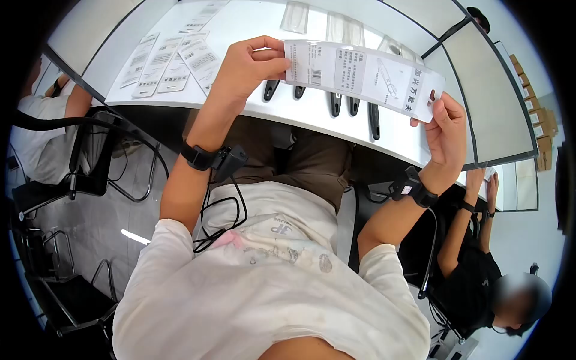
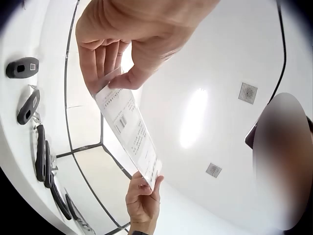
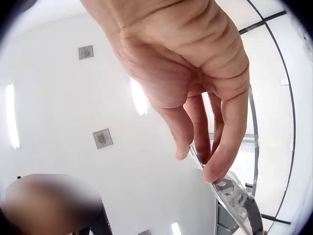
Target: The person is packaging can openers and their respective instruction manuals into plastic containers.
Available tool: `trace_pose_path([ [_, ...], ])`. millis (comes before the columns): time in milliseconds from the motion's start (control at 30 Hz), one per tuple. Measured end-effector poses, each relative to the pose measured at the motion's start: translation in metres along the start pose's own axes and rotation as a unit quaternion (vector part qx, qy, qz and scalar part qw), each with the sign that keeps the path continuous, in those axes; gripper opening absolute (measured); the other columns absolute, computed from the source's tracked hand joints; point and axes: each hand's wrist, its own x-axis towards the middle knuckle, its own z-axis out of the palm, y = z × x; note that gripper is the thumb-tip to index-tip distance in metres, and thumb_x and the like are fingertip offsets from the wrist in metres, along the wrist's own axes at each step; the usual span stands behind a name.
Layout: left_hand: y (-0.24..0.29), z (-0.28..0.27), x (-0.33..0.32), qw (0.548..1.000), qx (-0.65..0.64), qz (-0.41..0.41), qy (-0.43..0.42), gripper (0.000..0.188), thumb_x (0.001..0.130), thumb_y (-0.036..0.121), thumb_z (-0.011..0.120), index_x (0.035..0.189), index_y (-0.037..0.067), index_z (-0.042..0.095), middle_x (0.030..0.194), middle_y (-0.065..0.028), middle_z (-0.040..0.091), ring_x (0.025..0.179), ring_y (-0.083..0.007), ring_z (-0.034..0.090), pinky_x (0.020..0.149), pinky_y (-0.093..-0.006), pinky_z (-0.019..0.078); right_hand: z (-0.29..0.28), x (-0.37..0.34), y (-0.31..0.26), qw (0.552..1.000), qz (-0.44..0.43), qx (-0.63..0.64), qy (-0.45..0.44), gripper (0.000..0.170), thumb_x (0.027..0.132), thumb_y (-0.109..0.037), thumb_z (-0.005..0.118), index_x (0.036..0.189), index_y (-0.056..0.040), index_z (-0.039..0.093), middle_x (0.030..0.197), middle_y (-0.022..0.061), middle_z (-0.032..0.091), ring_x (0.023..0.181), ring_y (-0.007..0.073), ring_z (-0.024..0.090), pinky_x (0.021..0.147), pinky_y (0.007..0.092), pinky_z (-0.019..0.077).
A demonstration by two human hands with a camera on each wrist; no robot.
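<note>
A long blister pack (image 1: 360,75) with a printed card, showing a barcode and a line drawing of a tool, is held up above the table's front part. My left hand (image 1: 249,69) pinches its left end between thumb and fingers. At the other end, beside the hang hole, my right hand (image 1: 447,132) pinches the pack's corner. The left wrist view shows the pack (image 2: 128,127) slanting between both hands. Thumb and fingertips of the right hand (image 3: 195,73) meet on the clear plastic edge in the right wrist view. Behind the pack, several black-handled tools (image 1: 375,123) lie partly hidden.
Several printed cards (image 1: 159,63) are spread at the table's left. Clear plastic shells (image 1: 294,17) lie along the back. Partition panels (image 1: 495,90) border the table. One seated person (image 1: 474,270) is at the right, another (image 1: 45,138) at the left. A black cable (image 1: 216,222) hangs by my left forearm.
</note>
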Motion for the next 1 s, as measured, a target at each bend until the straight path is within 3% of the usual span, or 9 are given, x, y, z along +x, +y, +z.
trace_pose_path([
  [200,0.003,0.002,0.001,1.000,-0.003,-0.009,0.001,0.025,0.084,0.006,0.069,0.107,-0.004,0.065,0.097,-0.0142,0.075,0.082,-0.0150,0.069,0.078,-0.0266,0.0564,0.001,-0.001,-0.002,1.000,0.008,0.001,-0.010,0.030,0.096,-0.009,0.066,0.114,0.0143,0.064,0.097,0.0199,0.070,0.077,0.0250,0.071,0.068,0.0364,0.0618],
  [267,0.005,0.005,-0.001,0.995,0.086,0.000,0.041,0.029,0.077,0.002,0.069,0.105,-0.007,0.064,0.092,-0.0152,0.074,0.081,-0.0163,0.072,0.076,-0.0254,0.0577,0.005,0.000,-0.001,1.000,0.009,-0.006,-0.009,0.030,0.095,-0.009,0.067,0.114,0.0143,0.064,0.097,0.0197,0.070,0.077,0.0247,0.071,0.068,0.0357,0.0614],
  [500,-0.009,0.009,0.000,0.980,0.163,0.049,0.105,0.037,0.072,0.000,0.069,0.109,-0.008,0.064,0.095,-0.0142,0.075,0.084,-0.0144,0.072,0.077,-0.0252,0.0575,0.020,0.005,0.002,0.997,0.037,-0.056,-0.047,0.032,0.086,-0.006,0.076,0.115,0.0082,0.069,0.095,0.0155,0.073,0.077,0.0211,0.068,0.074,0.0367,0.0577],
  [600,-0.011,0.010,0.000,0.975,0.176,0.059,0.123,0.038,0.072,0.000,0.068,0.109,-0.008,0.065,0.096,-0.0145,0.075,0.084,-0.0152,0.072,0.078,-0.0259,0.0576,0.029,0.005,0.000,0.996,0.039,-0.075,-0.029,0.030,0.085,-0.004,0.077,0.112,0.0072,0.070,0.091,0.0143,0.073,0.077,0.0200,0.068,0.073,0.0338,0.0564],
  [667,-0.010,0.010,0.001,0.972,0.183,0.064,0.130,0.039,0.072,0.000,0.069,0.110,-0.008,0.065,0.096,-0.0149,0.075,0.085,-0.0161,0.072,0.079,-0.0264,0.0576,0.030,0.006,0.000,0.988,0.036,-0.153,0.003,0.028,0.085,-0.004,0.077,0.110,0.0061,0.071,0.087,0.0130,0.074,0.075,0.0186,0.068,0.072,0.0312,0.0550],
  [833,-0.013,0.008,0.001,0.970,0.190,0.074,0.136,0.041,0.074,0.001,0.068,0.114,-0.008,0.064,0.099,-0.0170,0.075,0.088,-0.0190,0.074,0.082,-0.0281,0.0576,0.036,0.009,0.003,0.992,0.036,-0.117,-0.020,0.020,0.085,-0.004,0.078,0.101,0.0049,0.071,0.083,0.0114,0.074,0.072,0.0158,0.068,0.071,0.0294,0.0541],
  [1000,-0.005,0.013,-0.001,0.970,0.183,0.071,0.141,0.043,0.081,-0.004,0.061,0.124,-0.009,0.060,0.111,-0.0179,0.071,0.100,-0.0183,0.071,0.087,-0.0285,0.0562,0.052,0.013,0.004,0.980,0.014,-0.197,-0.005,0.017,0.087,-0.006,0.076,0.099,0.0048,0.071,0.082,0.0103,0.073,0.066,0.0138,0.065,0.064,0.0286,0.0534],
])
